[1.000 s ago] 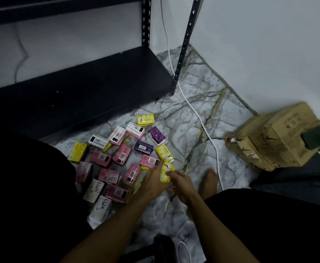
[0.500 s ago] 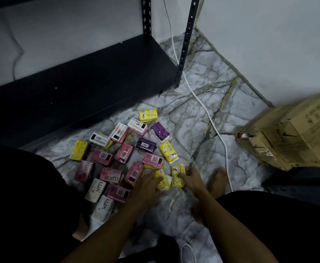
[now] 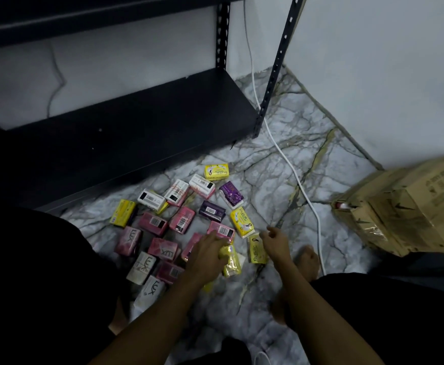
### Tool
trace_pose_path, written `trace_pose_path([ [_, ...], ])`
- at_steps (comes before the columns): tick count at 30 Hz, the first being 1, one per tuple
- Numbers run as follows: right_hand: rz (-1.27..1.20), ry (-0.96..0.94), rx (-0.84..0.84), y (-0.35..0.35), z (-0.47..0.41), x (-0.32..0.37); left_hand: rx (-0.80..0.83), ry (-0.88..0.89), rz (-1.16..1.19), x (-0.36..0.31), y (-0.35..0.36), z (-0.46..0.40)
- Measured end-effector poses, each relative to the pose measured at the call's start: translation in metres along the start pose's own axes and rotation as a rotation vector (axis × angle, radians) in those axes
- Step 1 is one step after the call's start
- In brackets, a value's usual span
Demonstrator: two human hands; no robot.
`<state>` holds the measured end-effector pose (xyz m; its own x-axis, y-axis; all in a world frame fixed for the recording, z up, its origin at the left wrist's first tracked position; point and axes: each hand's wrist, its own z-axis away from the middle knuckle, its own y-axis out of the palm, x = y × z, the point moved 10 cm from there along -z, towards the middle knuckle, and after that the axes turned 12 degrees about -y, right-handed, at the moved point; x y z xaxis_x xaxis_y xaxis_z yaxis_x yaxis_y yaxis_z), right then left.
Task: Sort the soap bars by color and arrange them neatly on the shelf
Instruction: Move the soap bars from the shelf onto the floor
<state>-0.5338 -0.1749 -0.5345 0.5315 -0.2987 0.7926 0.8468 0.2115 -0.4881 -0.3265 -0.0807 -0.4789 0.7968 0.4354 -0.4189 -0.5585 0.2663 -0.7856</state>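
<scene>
The left hand (image 3: 207, 252) is reaching down into the pile of soap bars on the marble floor (image 3: 268, 196), its fingers curling over a yellow soap bar (image 3: 231, 260) in a shiny wrapper; the light is dim there, so it looks like a grip but may only be a press. The right hand (image 3: 276, 242) is hovering just beside it with loosely curled fingers, grasping nothing, directly next to another yellow bar (image 3: 256, 250) lying on the floor.

The remaining bars are lying scattered between the person's knees and the black shelf (image 3: 126, 133), none of them on it yet. 3 more yellow ones are showing: 1 nearest the shelf (image 3: 216, 171), 1 at the left edge of the pile (image 3: 122, 213), and 1 just above the right hand (image 3: 242, 222). 2 purple bars (image 3: 231, 194) are sitting near the far right side of the pile. Pink bars (image 3: 153, 223) are filling the middle, and white bars (image 3: 141, 267) are lying closest to the left knee.

A white cable (image 3: 289, 164) is running across the floor past the shelf's upright, and a cardboard box (image 3: 405, 206) is sitting well apart at the right.
</scene>
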Motion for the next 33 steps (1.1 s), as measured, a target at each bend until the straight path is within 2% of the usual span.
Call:
trace_pose_path([
  [5, -0.081, -0.199, -0.119, -0.024, 0.003, 0.111, -0.163, -0.022, 0.115, -0.018, -0.089, 0.007],
  [12, -0.199, -0.607, -0.124, -0.029, 0.036, 0.307, -0.476, -0.017, 0.238, -0.021, -0.255, 0.026],
  [19, -0.076, -0.956, -0.019, -0.007, 0.079, 0.484, -0.839, 0.04, 0.21, -0.007, -0.439, 0.071],
  [24, 0.021, -1.188, -0.059, 0.008, 0.106, 0.599, -1.009, 0.005, 0.104, 0.02, -0.547, 0.1],
  [28, 0.255, -1.251, -0.026, 0.047, 0.101, 0.667, -1.013, -0.127, 0.004, 0.06, -0.605, 0.096],
  [31, 0.534, -1.158, 0.123, 0.095, 0.074, 0.687, -0.86, -0.261, 0.014, 0.112, -0.625, 0.07],
  [33, 0.692, -1.105, 0.161, 0.118, 0.055, 0.693, -0.801, -0.312, 0.007, 0.139, -0.634, 0.055],
])
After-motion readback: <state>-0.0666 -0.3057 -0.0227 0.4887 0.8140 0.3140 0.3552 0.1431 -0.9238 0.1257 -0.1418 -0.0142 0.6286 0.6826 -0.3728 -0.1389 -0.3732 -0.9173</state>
